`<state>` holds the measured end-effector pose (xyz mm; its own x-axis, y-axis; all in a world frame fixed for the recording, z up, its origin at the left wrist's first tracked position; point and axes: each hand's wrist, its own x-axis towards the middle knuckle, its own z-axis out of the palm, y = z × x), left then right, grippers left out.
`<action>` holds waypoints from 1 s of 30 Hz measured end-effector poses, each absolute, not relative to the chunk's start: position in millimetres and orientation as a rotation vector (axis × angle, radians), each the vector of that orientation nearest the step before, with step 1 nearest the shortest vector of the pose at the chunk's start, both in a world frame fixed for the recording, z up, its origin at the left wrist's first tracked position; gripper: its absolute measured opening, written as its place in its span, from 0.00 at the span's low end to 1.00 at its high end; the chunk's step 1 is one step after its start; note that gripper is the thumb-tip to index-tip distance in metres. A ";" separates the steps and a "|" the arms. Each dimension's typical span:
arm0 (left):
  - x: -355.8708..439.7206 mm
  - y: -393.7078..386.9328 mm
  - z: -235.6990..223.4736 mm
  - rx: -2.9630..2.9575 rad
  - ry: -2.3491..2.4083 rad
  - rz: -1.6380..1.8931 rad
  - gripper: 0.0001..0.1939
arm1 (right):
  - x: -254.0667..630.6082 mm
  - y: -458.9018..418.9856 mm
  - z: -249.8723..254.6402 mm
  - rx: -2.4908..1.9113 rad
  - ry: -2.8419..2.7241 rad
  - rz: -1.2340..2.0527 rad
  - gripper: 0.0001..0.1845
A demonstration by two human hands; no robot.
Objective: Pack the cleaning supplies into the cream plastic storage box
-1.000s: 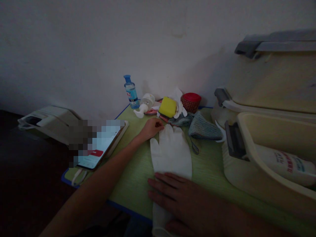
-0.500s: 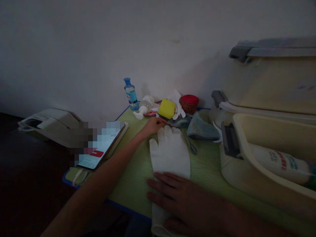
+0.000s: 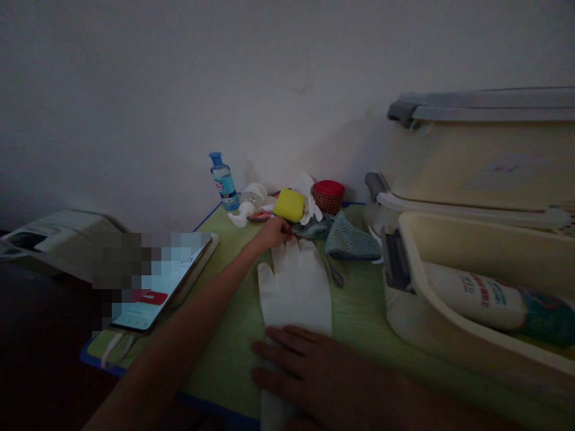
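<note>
Head: glove lay partly under your right hand, fingers spread; left hand curled at glove's tips, pinch unclear.

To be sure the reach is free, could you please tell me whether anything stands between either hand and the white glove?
Nothing visible does: the right hand lies across the white glove, and the left hand is at its finger ends.
</note>
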<state>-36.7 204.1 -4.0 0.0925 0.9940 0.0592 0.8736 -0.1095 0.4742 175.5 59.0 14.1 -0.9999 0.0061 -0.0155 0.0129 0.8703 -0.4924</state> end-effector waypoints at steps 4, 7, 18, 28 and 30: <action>-31.2 200.0 -6.2 2.090 1.947 0.530 0.06 | 174.5 58.8 16.2 0.036 3.008 -0.806 0.28; -27.0 195.9 -6.0 2.118 1.994 0.528 0.06 | 173.8 58.9 16.1 0.042 3.007 -0.815 0.28; -32.7 197.1 -7.7 2.157 1.863 0.676 0.08 | 173.5 60.3 17.5 0.045 3.000 -0.840 0.28; -36.4 193.4 -10.7 2.207 1.799 0.766 0.07 | 174.2 59.5 15.3 0.049 3.010 -0.886 0.28; -35.4 192.4 -10.2 2.211 1.828 0.761 0.08 | 174.2 59.9 15.6 0.042 3.021 -0.880 0.28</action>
<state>-35.4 192.4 -10.2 0.1166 0.9549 0.2732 0.8664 -0.2322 0.4420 174.2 59.9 15.6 -0.9996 0.0273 -0.0027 0.0245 0.8431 -0.5372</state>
